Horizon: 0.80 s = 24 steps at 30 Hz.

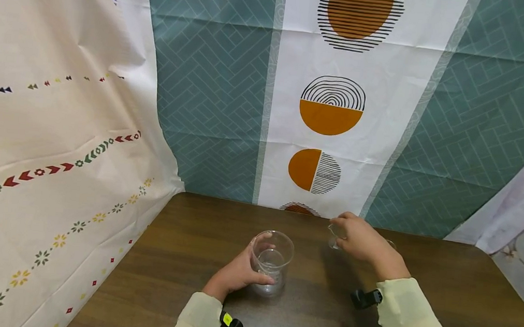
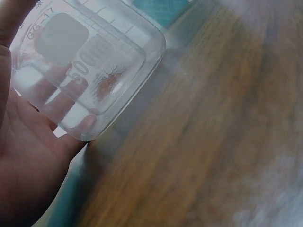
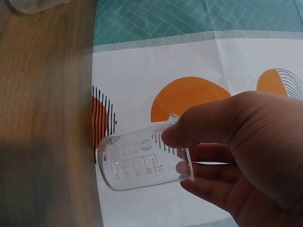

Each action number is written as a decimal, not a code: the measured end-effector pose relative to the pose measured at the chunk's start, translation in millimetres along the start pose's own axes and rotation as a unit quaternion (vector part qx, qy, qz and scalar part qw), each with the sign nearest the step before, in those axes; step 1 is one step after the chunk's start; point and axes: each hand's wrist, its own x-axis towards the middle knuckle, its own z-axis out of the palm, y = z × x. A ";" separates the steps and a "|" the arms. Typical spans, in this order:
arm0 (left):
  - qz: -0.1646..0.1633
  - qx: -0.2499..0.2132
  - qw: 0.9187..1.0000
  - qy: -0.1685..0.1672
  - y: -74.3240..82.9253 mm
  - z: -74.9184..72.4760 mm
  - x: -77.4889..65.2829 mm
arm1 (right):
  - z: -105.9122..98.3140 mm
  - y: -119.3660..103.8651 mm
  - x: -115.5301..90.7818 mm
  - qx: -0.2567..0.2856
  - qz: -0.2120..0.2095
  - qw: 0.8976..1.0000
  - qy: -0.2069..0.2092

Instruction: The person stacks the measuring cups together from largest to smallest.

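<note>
My left hand point(image 1: 240, 273) grips a large clear glass beaker point(image 1: 283, 269) around its side, thumb at the front and fingers behind. In the left wrist view, that beaker point(image 2: 111, 101) carries a 500 ml marking, and a second rounded outline shows inside its wall. A smaller ring also shows within it in the head view. To the right, my right hand point(image 1: 363, 240) pinches a small clear beaker point(image 3: 137, 163) by its rim, thumb on one side and fingers on the other. Graduations up to 50 mark its wall. The small beaker hangs above the table, its base downward.
Behind my right wrist, part of another glass rim point(image 1: 391, 244) shows on the brown wooden table point(image 1: 178, 260). A patterned cloth point(image 1: 211, 102) hangs along the table's back edge, and a cream cloth point(image 1: 56, 166) borders the left.
</note>
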 end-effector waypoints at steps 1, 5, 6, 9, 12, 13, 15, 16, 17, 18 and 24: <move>-0.001 0.001 1.000 0.000 0.1 0.1 0.1 | -0.5 -0.5 0.0 0.000 0.000 1.000 0.000; -0.002 -0.003 1.000 0.000 0.1 -0.1 0.6 | -2.5 -2.6 -0.2 0.006 0.004 1.000 -0.001; -0.002 -0.004 1.000 0.000 0.3 -0.2 0.6 | -2.7 -2.9 -0.2 0.007 0.004 1.000 -0.002; -0.002 -0.007 1.000 -0.003 -0.4 -0.7 0.9 | -2.7 -3.2 0.0 0.007 0.004 1.000 0.000; -0.004 -0.007 1.000 -0.003 -1.2 -1.1 1.1 | -2.5 -3.3 0.0 0.005 0.002 1.000 0.002; -0.004 -0.007 1.000 -0.003 -1.3 -1.2 1.1 | -2.6 -3.6 0.0 0.004 0.001 1.000 0.004; -0.002 -0.007 1.000 -0.003 -1.5 -1.3 1.0 | -2.7 -4.0 -0.1 0.005 -0.001 1.000 0.004; -0.001 -0.007 1.000 -0.003 -1.3 -1.3 0.9 | -2.7 -4.1 0.0 0.005 -0.001 1.000 0.004; -0.001 -0.006 1.000 -0.003 -1.1 -1.2 0.7 | -2.5 -4.2 0.0 0.005 -0.002 1.000 0.004; -0.001 -0.005 1.000 -0.003 -0.8 -1.1 0.6 | -2.3 -4.5 0.1 0.006 -0.003 1.000 0.004; -0.006 -0.003 1.000 0.001 0.1 0.0 -0.4 | -2.2 -7.3 -0.7 0.007 0.001 1.000 0.000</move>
